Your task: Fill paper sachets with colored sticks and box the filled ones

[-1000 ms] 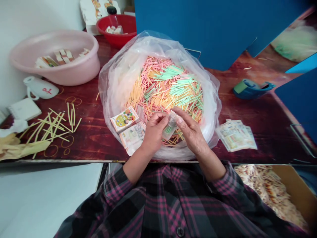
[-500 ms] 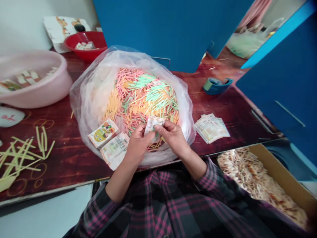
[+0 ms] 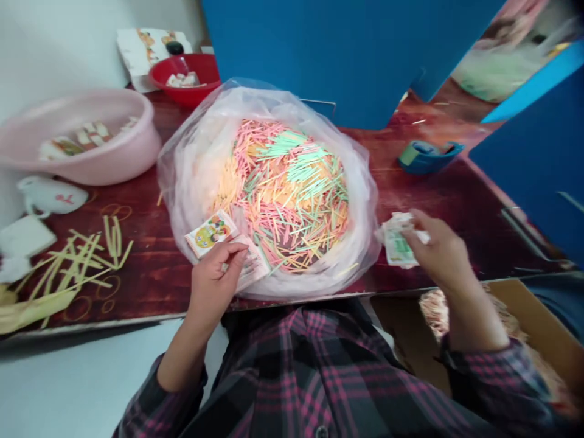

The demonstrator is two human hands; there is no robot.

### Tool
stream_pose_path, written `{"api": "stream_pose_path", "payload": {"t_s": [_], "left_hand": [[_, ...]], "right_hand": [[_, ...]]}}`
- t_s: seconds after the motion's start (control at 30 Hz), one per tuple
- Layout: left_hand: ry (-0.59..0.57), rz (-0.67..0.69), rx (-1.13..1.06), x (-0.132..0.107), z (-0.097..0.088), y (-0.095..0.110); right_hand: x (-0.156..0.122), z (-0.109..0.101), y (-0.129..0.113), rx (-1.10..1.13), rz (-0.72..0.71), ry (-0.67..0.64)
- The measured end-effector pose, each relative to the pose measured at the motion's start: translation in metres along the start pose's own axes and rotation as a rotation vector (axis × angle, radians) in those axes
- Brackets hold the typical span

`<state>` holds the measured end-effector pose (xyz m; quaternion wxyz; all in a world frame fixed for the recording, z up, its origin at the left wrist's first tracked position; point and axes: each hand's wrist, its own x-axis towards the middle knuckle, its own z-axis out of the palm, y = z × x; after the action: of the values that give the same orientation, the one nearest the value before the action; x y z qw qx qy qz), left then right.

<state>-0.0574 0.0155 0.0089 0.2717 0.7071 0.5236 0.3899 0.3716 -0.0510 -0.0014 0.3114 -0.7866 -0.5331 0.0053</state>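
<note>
In the head view my left hand (image 3: 219,267) is over a stack of flat printed packets (image 3: 255,267). Its thumb and forefinger are pinched together; whether a packet edge is between them I cannot make out. My right hand (image 3: 440,249), slightly blurred, grips a small clear printed packet (image 3: 401,246) with green inside, over the pile of packets on the table's right. Between the hands sits a large clear plastic bag (image 3: 182,176), rolled open and full of short pink, orange, yellow and green sticks (image 3: 292,194). A box with a cartoon print (image 3: 210,236) lies by my left hand.
On the left stand a pink basin (image 3: 132,140), a red bowl (image 3: 182,94) and a white mug (image 3: 64,196), with pale yellow strips (image 3: 86,258) nearby. A blue tape dispenser (image 3: 426,159) is at right. A cardboard box (image 3: 547,316) stands below the table edge.
Both hands were together over the bag, holding a small packet. My right hand has carried it right to the pile; my left has moved left to the stack. The view has shifted.
</note>
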Motion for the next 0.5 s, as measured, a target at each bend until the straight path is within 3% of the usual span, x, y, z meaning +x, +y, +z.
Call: {"api": "stream_pose_path", "payload": {"t_s": [0.1, 0.17, 0.37, 0.5], "left_hand": [[-0.011, 0.096, 0.299, -0.008, -0.006, -0.015], [-0.053, 0.095, 0.464, -0.009, -0.003, -0.021], [-0.144, 0.038, 0.6, 0.002, 0.007, -0.023], [-0.119, 0.058, 0.564, 0.004, 0.006, -0.03]], "right_hand": [[0.0, 0.006, -0.012, -0.03, -0.088, 0.187], [-0.003, 0.014, -0.038, 0.1, -0.122, 0.187], [-0.024, 0.05, -0.131, 0.565, -0.425, -0.132], [-0.034, 0.077, -0.167, 0.714, -0.496, -0.337]]}}
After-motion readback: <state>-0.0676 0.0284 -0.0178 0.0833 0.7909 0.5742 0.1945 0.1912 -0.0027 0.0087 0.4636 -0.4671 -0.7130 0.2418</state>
